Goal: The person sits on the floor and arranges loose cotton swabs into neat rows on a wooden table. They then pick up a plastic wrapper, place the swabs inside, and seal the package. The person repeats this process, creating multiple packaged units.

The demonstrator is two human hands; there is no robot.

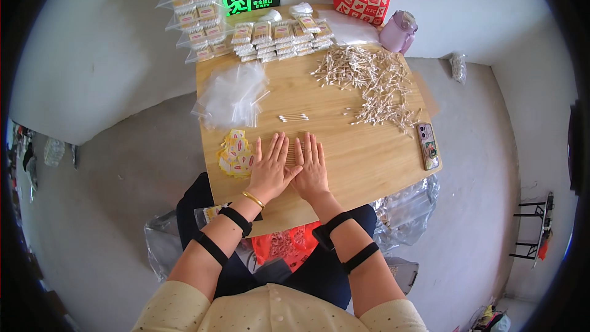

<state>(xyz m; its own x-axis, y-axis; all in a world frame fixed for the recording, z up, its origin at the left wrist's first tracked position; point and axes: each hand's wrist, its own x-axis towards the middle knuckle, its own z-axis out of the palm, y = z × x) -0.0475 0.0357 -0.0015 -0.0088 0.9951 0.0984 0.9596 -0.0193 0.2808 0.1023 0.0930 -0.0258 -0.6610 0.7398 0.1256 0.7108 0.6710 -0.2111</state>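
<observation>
My left hand (pixel 268 163) and my right hand (pixel 312 168) lie on the wooden table near its front edge, fingers stretched forward, thumbs close together. Between them shows a row of cotton swabs (pixel 291 155), its sides bordered by my fingers; part of it is hidden. Just beyond my fingertips is a short row of cotton swabs (pixel 294 117), laid side by side. Small yellow-and-white paper labels (pixel 236 155) lie in a loose heap left of my left hand. Behind them spreads a pile of clear plastic bags (pixel 232 93). A large heap of loose cotton swabs (pixel 362 74) covers the far right.
Stacked swab packs (pixel 273 35) stand at the back, beside a tall stack of bagged packs (pixel 192 15). A red bag (pixel 364 0), a lilac cup (pixel 398 32) and a phone (pixel 428 146) line the right side. Below the table edge is a red plastic bag (pixel 287 246).
</observation>
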